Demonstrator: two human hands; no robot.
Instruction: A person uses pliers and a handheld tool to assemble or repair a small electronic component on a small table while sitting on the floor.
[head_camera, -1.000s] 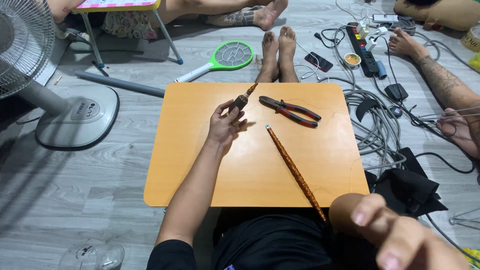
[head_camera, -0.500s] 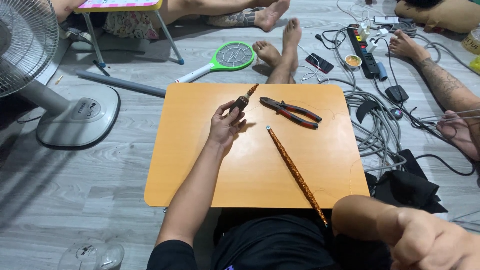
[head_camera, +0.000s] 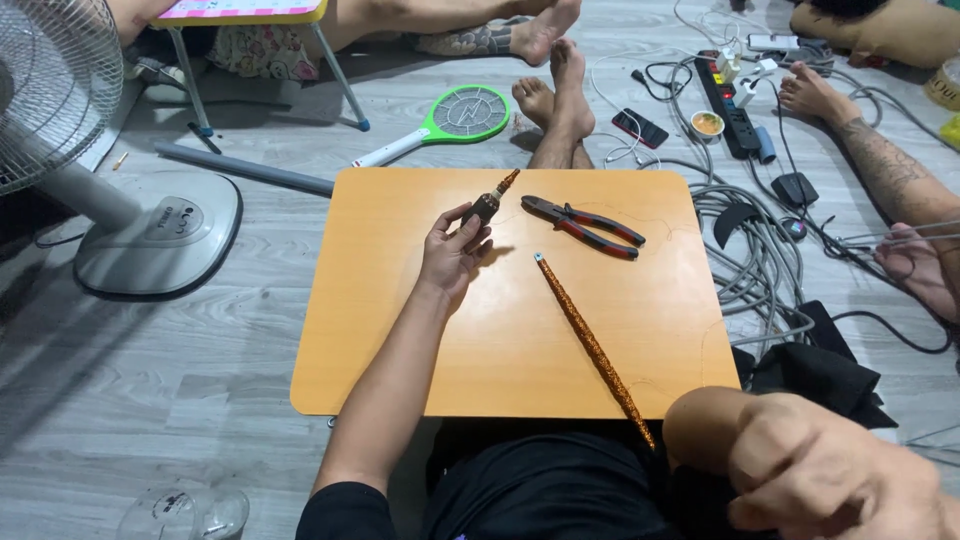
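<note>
Left hand (head_camera: 452, 250) pinches a small dark bit (head_camera: 487, 205) with a glittery copper tip above the orange table (head_camera: 400, 350) — pliers (head_camera: 583, 226) just beside; right hand (head_camera: 830, 480) — near the glittery rod (head_camera: 592, 345) — curled, fingers pressed together

The person wears a black short-sleeved top, its sleeve hem (head_camera: 345, 505) ending on the upper arm, and dark clothing (head_camera: 550, 485) covering the lap below the near edge of the desk (head_camera: 380, 380). The left forearm (head_camera: 395, 385) is bare from the sleeve to the wrist, without watch, band or glove. The left hand (head_camera: 450, 252) is bare, with no ring visible on the fingers (head_camera: 470, 232). The right hand (head_camera: 830, 480) is also bare and ungloved; it appears large and blurred near the lower right corner, so finer detail cannot be told.
</note>
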